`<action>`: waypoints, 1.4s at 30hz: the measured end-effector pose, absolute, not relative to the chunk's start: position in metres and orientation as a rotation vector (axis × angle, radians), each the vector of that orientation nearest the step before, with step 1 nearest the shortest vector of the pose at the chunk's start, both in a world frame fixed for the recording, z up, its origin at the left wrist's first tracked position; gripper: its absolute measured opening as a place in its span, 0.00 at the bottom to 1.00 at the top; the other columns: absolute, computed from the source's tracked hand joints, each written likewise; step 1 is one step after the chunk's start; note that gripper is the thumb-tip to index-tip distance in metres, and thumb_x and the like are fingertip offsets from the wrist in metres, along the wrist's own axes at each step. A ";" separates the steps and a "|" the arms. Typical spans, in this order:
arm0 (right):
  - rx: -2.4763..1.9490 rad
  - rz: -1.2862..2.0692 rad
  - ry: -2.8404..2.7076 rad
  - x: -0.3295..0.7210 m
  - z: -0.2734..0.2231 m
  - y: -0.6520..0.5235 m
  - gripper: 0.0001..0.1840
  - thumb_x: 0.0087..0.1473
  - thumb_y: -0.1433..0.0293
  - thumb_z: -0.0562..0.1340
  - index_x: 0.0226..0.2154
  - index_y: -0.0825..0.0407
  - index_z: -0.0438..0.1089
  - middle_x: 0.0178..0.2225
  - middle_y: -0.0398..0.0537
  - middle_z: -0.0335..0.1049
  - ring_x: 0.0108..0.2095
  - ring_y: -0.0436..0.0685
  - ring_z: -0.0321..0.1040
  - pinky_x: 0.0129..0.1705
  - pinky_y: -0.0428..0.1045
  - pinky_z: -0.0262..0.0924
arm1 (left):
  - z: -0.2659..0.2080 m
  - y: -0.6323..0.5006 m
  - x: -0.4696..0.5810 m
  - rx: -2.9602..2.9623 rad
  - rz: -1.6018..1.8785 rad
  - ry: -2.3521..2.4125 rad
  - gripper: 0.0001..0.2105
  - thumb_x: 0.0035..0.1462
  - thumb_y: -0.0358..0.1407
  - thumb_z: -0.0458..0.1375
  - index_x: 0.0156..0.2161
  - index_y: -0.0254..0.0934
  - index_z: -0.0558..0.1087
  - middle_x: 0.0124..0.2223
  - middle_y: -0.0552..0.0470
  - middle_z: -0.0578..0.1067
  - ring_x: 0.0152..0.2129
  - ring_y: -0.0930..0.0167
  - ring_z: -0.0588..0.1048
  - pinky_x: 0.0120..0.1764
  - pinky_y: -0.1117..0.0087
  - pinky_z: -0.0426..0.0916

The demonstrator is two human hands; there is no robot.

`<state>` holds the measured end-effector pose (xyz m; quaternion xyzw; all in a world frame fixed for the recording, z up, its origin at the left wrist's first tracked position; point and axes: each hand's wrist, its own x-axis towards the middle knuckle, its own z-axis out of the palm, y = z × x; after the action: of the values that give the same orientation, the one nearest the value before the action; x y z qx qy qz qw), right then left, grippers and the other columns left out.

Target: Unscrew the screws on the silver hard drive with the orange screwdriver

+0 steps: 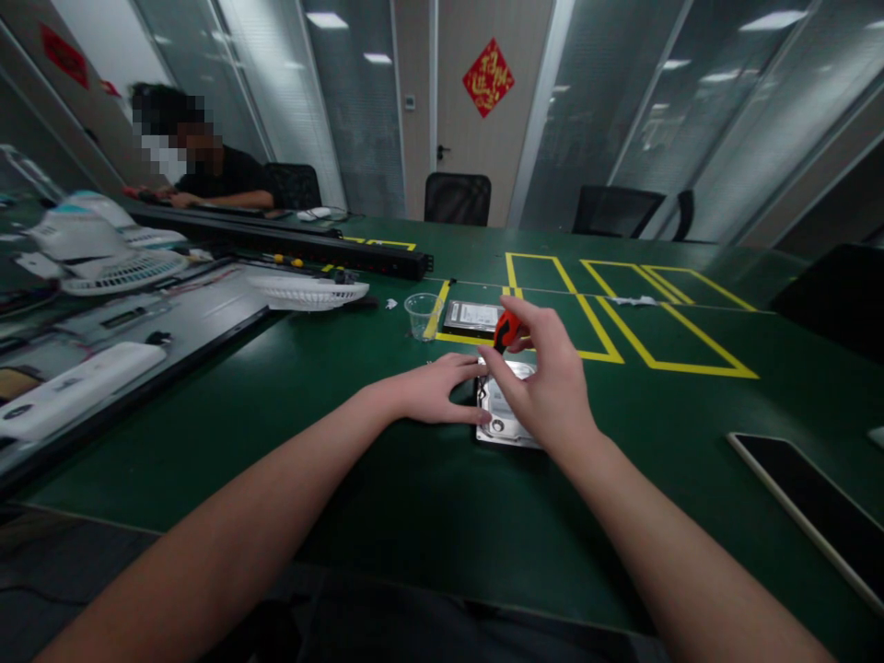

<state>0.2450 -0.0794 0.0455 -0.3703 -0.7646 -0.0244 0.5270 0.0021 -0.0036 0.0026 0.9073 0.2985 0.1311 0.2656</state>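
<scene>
A silver hard drive (507, 419) lies flat on the green table in front of me. My left hand (442, 389) steadies its left side, with the thumb at the near left corner and the fingers spread toward the far left corner. Upright above the drive's far part is a red and black screwdriver (507, 329), its handle in the fingers of my right hand (549, 378). The screwdriver's tip is hidden behind my thumb and hand. Just beyond lies a second hard drive (471, 317), label side up, within yellow tape, beside a clear plastic cup (423, 318).
To the left are a large flat panel (200, 308), a white power strip (87, 391), fan parts (103, 244) and a long black bar (331, 249). A phone-like slab (815, 506) lies at right. Another person (214, 170) sits at far left. Yellow tape rectangles (697, 370) mark the table.
</scene>
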 end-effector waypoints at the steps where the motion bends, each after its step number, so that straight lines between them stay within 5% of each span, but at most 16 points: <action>1: -0.886 -0.068 -1.823 0.245 0.046 -0.079 0.31 0.77 0.69 0.71 0.77 0.41 0.76 0.61 0.54 0.85 0.50 0.66 0.84 0.55 0.65 0.89 | 0.003 -0.004 0.002 2.451 0.354 0.803 0.48 0.75 0.71 0.74 0.88 0.49 0.73 0.92 0.35 0.70 0.90 0.38 0.68 0.90 0.32 0.63; 10: -0.868 -0.024 -1.811 0.241 0.042 -0.079 0.33 0.80 0.71 0.65 0.82 0.42 0.73 0.68 0.59 0.86 0.55 0.69 0.87 0.62 0.70 0.90 | 0.005 -0.004 0.002 2.434 0.327 0.833 0.50 0.74 0.71 0.75 0.88 0.46 0.74 0.93 0.33 0.68 0.91 0.38 0.66 0.91 0.33 0.62; 22: -0.888 -0.110 -1.801 0.245 0.047 -0.080 0.29 0.78 0.69 0.71 0.77 0.40 0.79 0.59 0.54 0.85 0.49 0.65 0.82 0.53 0.62 0.89 | 0.001 -0.002 0.003 2.448 0.352 0.808 0.48 0.75 0.69 0.75 0.87 0.47 0.74 0.93 0.35 0.68 0.90 0.37 0.67 0.90 0.32 0.63; 30: -0.859 -0.027 -1.831 0.241 0.045 -0.082 0.36 0.81 0.71 0.65 0.84 0.40 0.74 0.67 0.57 0.89 0.54 0.67 0.87 0.61 0.67 0.89 | -0.002 -0.001 0.000 2.446 0.361 0.818 0.49 0.74 0.73 0.74 0.87 0.48 0.74 0.92 0.34 0.69 0.90 0.36 0.67 0.90 0.32 0.64; 42: -0.868 -0.107 -1.787 0.246 0.046 -0.079 0.30 0.76 0.70 0.74 0.76 0.40 0.80 0.58 0.52 0.84 0.47 0.63 0.82 0.51 0.60 0.88 | 0.003 -0.004 0.003 2.471 0.380 0.781 0.46 0.77 0.69 0.74 0.87 0.48 0.75 0.91 0.34 0.72 0.89 0.37 0.69 0.89 0.31 0.65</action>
<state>0.2456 -0.0791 0.0463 -0.3658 -0.7533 -0.0452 0.5447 0.0033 -0.0043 0.0029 0.9114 0.2881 0.1401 0.2584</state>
